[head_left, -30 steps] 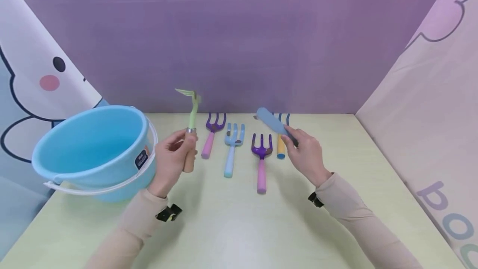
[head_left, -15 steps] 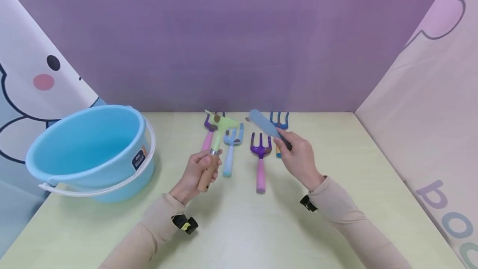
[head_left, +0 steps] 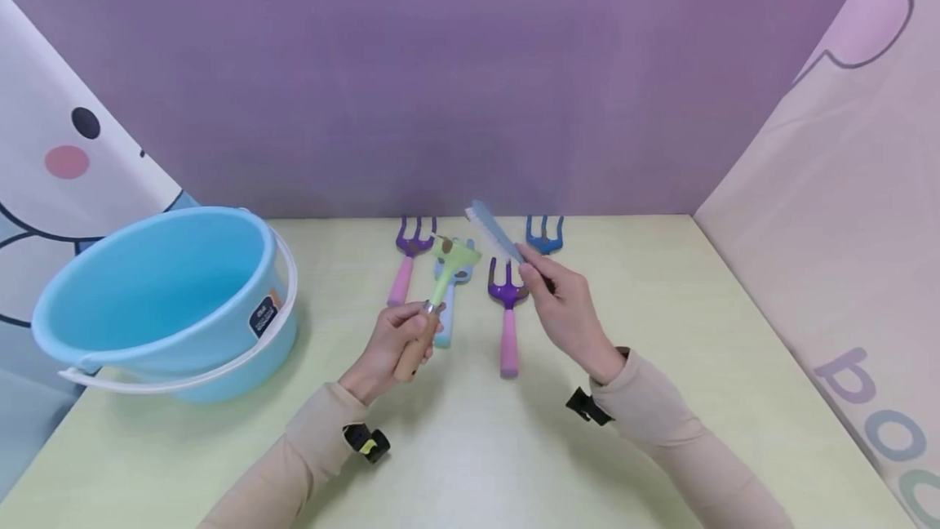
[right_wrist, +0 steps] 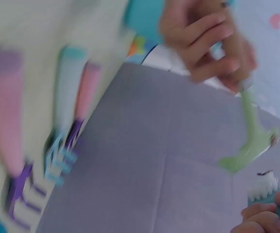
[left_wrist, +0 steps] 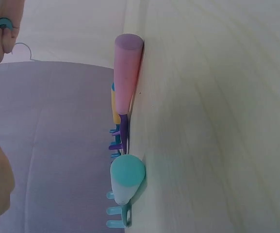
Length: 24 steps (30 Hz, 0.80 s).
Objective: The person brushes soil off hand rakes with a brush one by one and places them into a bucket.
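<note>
My left hand [head_left: 389, 345] grips the wooden handle of a small hand hoe [head_left: 455, 255], its light green head raised and marked with brown patches of dirt. In my right hand [head_left: 569, 300] is a blue brush [head_left: 494, 228] with white bristles, pinched by its handle and angled toward the hoe head. The right wrist view has the brush bristles [right_wrist: 265, 187] just below the hoe head [right_wrist: 251, 150], a gap between them. Beneath the hoe lies a light blue hand fork [head_left: 444, 326], partly covered in the head view.
Two purple forks with pink handles, one at the left [head_left: 401, 280] and one nearer [head_left: 509, 341], lie on the table [head_left: 470, 447]. A dark blue fork [head_left: 544, 240] lies behind my right hand. The blue bucket [head_left: 184, 357] stands at the left, before a purple backdrop [head_left: 470, 88].
My left hand has brought the hoe rightward from beside the bucket and tipped its head forward. My right hand has moved left, turning the brush so that its bristles show.
</note>
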### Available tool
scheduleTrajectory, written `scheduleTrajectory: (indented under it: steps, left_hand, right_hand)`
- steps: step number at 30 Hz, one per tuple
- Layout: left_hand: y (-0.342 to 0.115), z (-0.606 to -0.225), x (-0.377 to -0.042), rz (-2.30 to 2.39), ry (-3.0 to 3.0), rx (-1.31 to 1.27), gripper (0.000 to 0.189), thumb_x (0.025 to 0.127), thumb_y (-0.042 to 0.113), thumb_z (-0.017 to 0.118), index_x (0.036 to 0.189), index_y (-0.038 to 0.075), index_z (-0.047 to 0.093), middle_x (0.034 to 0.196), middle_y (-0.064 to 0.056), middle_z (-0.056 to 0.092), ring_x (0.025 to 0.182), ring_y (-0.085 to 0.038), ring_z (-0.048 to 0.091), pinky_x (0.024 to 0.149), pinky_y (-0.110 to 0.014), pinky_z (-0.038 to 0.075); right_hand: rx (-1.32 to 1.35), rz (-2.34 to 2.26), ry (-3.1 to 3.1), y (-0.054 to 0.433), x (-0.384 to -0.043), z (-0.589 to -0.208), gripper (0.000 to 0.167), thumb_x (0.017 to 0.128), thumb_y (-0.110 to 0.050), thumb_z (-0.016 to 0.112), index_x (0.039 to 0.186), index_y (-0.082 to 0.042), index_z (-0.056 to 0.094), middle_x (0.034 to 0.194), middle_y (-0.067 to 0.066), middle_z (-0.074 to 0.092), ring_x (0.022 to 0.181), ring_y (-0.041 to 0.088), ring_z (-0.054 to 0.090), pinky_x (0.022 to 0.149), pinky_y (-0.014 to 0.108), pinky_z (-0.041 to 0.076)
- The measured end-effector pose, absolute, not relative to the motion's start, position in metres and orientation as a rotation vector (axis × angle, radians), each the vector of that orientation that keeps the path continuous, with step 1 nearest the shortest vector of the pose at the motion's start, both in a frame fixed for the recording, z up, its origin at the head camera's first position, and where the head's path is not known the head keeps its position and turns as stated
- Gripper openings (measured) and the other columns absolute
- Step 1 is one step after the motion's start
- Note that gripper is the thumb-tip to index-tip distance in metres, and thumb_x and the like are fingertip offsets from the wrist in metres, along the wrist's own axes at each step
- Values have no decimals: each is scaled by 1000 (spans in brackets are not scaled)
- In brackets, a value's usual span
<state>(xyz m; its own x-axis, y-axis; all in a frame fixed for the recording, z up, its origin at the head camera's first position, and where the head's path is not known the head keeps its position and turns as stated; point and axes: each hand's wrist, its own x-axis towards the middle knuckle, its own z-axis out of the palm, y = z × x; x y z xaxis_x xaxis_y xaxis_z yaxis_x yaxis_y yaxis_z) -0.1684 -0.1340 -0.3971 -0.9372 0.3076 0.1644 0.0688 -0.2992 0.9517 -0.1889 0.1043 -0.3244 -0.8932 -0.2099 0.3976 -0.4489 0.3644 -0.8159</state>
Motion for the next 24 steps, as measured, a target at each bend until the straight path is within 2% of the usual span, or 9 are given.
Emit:
scheduleTrajectory:
  steps: [2,5,8,11,15,17,18,21,24]
  left_hand:
    - [-134,-397,-169,2362,1797,453,23,90,13,50,94,26,69,78,7,62,55,-3,55,49,-16,46]
    - [-133,-396,-170,2346,1854,401,23,90,13,53,90,27,71,77,7,63,55,-4,55,49,-17,47]
    - [-133,-394,-170,2327,1895,353,20,89,14,56,88,28,71,77,7,63,55,-5,56,50,-18,48]
    - [-135,-392,-168,2290,1943,294,18,88,16,58,89,29,71,78,6,64,55,-7,56,50,-20,48]
    - [-137,-389,-167,2241,2007,194,13,87,17,60,93,20,71,78,2,63,54,-10,55,49,-22,48]
    - [-137,-386,-167,2223,2033,142,16,86,17,61,98,12,70,79,1,63,54,-11,56,48,-23,47]
    - [-137,-385,-167,2212,2047,124,20,85,17,62,101,8,69,79,0,63,54,-12,56,47,-23,47]
    - [-135,-381,-167,2179,2098,89,29,84,18,63,108,0,66,79,0,63,55,-12,56,49,-24,47]
    - [-136,-379,-167,2148,2145,88,33,84,19,64,109,-3,64,76,-1,64,57,-12,56,50,-25,47]
  right_hand:
    - [575,1640,-2425,98,-188,-321,32,96,-18,46,122,-5,58,67,7,42,49,8,26,43,21,23]
    - [565,1747,-2456,90,-187,-318,32,97,-21,44,92,5,60,73,11,50,52,10,25,45,21,20]
    - [560,1763,-2496,85,-185,-317,34,97,-21,43,88,6,60,81,22,54,51,11,24,44,21,19]
    - [544,1736,-2526,83,-182,-318,33,96,-19,44,85,7,61,106,21,63,48,10,23,42,21,19]
    - [557,1711,-2520,80,-181,-319,32,96,-17,45,85,7,62,95,14,65,47,8,23,42,20,19]
    - [557,1710,-2503,79,-182,-320,29,96,-16,45,105,4,64,72,11,53,48,9,24,43,21,21]
    - [551,1725,-2492,78,-182,-321,28,96,-15,45,103,4,65,72,12,53,50,10,26,44,21,22]
    - [498,1774,-2471,75,-184,-324,29,96,-14,45,79,1,63,65,8,45,54,12,28,47,21,24]
    - [423,1828,-2475,74,-186,-327,36,96,-16,45,62,-5,43,62,5,45,54,12,29,48,21,24]
